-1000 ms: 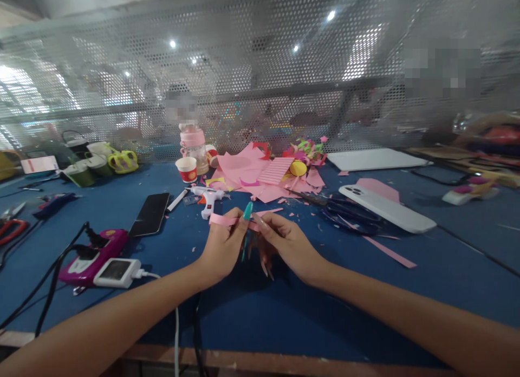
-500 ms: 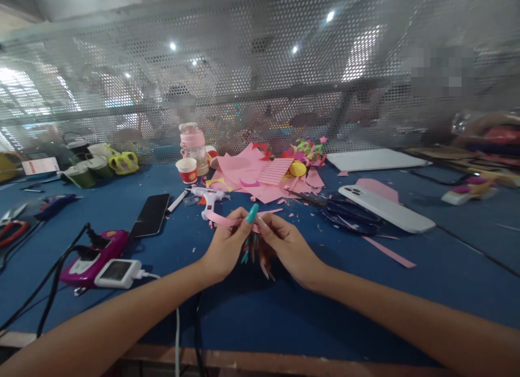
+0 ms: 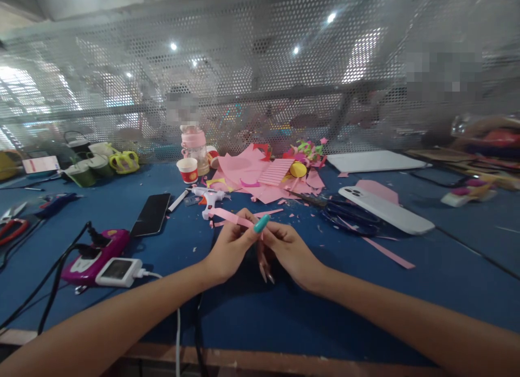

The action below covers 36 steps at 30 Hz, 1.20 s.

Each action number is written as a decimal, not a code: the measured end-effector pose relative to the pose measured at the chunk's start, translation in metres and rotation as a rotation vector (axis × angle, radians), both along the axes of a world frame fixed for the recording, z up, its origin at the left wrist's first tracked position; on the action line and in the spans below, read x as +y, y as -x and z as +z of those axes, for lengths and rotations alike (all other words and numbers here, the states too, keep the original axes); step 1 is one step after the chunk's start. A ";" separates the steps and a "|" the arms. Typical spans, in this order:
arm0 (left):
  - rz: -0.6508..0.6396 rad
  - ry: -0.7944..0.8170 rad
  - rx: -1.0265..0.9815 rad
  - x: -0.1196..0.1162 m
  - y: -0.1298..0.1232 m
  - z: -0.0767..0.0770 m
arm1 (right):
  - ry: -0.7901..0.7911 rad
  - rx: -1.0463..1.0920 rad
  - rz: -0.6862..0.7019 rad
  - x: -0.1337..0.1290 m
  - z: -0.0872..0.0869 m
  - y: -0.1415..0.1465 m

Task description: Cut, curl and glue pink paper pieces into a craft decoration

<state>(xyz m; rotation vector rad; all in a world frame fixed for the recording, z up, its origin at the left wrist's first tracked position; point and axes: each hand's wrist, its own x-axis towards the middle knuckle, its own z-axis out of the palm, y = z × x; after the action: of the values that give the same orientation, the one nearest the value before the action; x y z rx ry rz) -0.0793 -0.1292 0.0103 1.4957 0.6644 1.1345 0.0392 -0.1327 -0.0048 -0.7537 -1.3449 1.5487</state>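
Observation:
A thin pink strip point(image 3: 229, 216) runs out to the left from between my fingers, over the table. My left hand point(image 3: 232, 247) pinches it, the thumb with its long turquoise nail lying on top. Meeting it at the fingertips, my right hand point(image 3: 291, 252) is closed on the same strip, its long pale nails pointing down. The strip's end between the two hands is mostly hidden by fingers. Just beyond my left hand lies a white glue gun point(image 3: 209, 198). Another pink strip point(image 3: 268, 212) lies behind the hands.
Pink foam sheets and scraps point(image 3: 239, 168) are heaped at the back. To the right lie dark-handled scissors point(image 3: 351, 214) and a white phone point(image 3: 385, 210). On the left are a black phone point(image 3: 151, 214), a purple power strip point(image 3: 95, 258) with cables, and a paper cup point(image 3: 187, 171).
My left thumb has shifted right and turned toward the right hand. The strip's free end now slants up more to the left, and the left fingers underneath are out of sight.

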 end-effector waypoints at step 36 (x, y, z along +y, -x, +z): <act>-0.024 0.134 0.108 0.001 0.006 0.002 | -0.912 -0.666 -0.125 0.014 0.003 -0.032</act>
<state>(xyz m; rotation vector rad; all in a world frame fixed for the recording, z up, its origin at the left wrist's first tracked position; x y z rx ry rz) -0.0853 -0.1282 0.0123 1.4541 0.7788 0.9771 0.0716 -0.1183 -0.0023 -0.7395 -2.1892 0.4351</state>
